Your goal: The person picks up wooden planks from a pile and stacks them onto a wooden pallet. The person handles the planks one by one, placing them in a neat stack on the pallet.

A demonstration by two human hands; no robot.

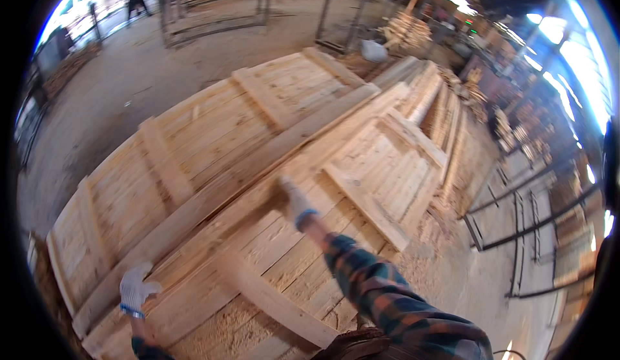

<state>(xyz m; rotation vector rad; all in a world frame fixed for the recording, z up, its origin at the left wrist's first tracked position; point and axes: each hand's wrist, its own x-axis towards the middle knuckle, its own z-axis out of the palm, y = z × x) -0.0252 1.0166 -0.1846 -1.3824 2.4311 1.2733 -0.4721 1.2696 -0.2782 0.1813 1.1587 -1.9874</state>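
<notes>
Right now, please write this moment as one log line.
left hand: at long board | right hand: blurred, contact unclear, by planked panel

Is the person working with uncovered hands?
No, both the left hand and the right hand wear pale gloves.

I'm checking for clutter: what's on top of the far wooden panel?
Several wooden crosspieces lie across the panel; a long beam runs along its near side. Whatever lies beneath that beam is covered.
</notes>
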